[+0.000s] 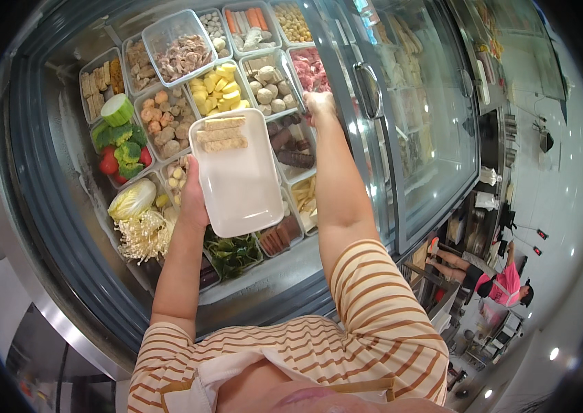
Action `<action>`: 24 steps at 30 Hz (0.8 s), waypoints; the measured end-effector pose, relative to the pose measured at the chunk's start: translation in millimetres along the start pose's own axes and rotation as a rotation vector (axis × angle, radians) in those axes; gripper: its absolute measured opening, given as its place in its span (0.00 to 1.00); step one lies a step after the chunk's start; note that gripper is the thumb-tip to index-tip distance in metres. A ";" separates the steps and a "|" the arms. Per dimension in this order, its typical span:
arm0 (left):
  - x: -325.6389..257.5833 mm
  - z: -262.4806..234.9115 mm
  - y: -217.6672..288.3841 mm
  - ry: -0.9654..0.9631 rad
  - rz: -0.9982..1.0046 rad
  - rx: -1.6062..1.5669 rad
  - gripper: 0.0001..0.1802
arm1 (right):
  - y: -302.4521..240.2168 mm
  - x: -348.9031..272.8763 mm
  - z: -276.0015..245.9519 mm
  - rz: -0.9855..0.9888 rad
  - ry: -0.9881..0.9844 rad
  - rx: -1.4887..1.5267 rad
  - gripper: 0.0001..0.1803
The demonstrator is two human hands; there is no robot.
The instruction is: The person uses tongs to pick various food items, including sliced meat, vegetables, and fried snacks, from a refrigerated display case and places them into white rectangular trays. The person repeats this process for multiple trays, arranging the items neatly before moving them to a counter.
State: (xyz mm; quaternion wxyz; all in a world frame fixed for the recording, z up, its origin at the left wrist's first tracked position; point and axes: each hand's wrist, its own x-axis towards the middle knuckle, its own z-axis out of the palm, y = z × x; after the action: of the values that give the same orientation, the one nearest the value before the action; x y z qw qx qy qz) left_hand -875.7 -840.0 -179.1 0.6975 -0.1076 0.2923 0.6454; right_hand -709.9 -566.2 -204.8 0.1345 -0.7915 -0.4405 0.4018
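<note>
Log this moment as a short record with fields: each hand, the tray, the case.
left hand: grips the left edge of a white tray, held over the food case
right hand: holds tongs reaching over a tub of pale round balls
tray contents: three tan rectangular pieces at its far end
case: clear tubs of vegetables, mushrooms, meats
setting: another person in pink at right

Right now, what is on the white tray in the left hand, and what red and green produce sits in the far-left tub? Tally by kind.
Tan slabs on tray: 3
Tomatoes: 2
Cucumber piece: 1
Total: 6
</note>
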 end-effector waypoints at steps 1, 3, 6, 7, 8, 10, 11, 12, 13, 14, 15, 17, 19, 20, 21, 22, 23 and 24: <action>3.2 2.1 -2.3 -0.001 -0.010 0.012 0.34 | 22.6 13.7 1.4 -0.066 0.041 -0.082 0.14; 4.2 8.8 -7.9 0.019 -0.024 -0.010 0.34 | 60.9 28.6 -1.2 -0.202 0.126 -0.249 0.19; 2.8 0.7 5.2 0.036 0.048 -0.029 0.34 | 40.3 -10.8 13.2 -0.070 0.082 -0.503 0.18; 0.1 2.7 3.3 0.029 0.048 -0.033 0.34 | 49.1 -11.5 8.4 -0.113 0.133 -0.485 0.15; -0.2 5.3 2.8 0.014 0.045 -0.030 0.34 | 58.0 -11.9 2.8 -0.155 0.184 -0.469 0.13; 1.2 10.2 6.6 -0.009 0.055 -0.030 0.34 | 63.1 -27.5 0.0 0.010 0.120 -0.068 0.14; 3.1 18.2 2.1 -0.031 0.032 -0.036 0.34 | 80.4 -17.2 -11.7 -0.050 0.163 -0.007 0.15; 4.3 26.0 -3.0 -0.053 0.008 -0.043 0.34 | 102.2 -5.0 -21.9 -0.111 0.208 0.051 0.17; 2.5 19.2 2.8 -0.029 0.034 -0.044 0.34 | 84.1 -25.7 -12.5 0.000 0.064 0.207 0.22; 0.5 14.4 7.3 -0.006 0.056 -0.027 0.34 | 61.4 -51.8 -11.9 0.125 -0.048 0.347 0.28; 0.0 12.7 8.2 0.002 0.063 -0.014 0.33 | 51.9 -64.8 -17.3 0.132 -0.165 0.411 0.31; -0.4 8.2 2.8 0.002 0.050 -0.006 0.33 | 50.5 -75.8 -30.3 0.159 -0.390 0.540 0.37; 1.1 4.6 -0.2 -0.017 0.033 -0.021 0.33 | 46.8 -80.0 -38.6 0.150 -0.470 0.517 0.43; 0.2 4.3 -0.7 0.000 0.024 -0.034 0.33 | 44.0 -83.6 -40.8 0.122 -0.500 0.499 0.43; -1.8 4.8 -1.2 0.019 0.018 -0.046 0.33 | 39.6 -86.8 -42.9 0.092 -0.532 0.479 0.43; -3.7 6.3 -2.5 0.032 0.008 -0.058 0.32 | 34.1 -89.4 -49.7 0.043 -0.556 0.340 0.43; -5.6 6.9 -3.6 0.022 0.006 -0.057 0.33 | 34.6 -83.1 -49.5 -0.202 -0.472 0.219 0.41; -7.7 7.1 -4.7 0.012 0.005 -0.056 0.33 | 36.1 -72.0 -46.4 -0.442 -0.383 0.095 0.39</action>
State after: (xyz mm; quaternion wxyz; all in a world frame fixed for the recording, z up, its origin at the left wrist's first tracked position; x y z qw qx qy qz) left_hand -869.3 -843.4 -170.1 0.6906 -0.1304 0.2786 0.6545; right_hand -674.5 -638.4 -158.3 0.1704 -0.5787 -0.6003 0.5251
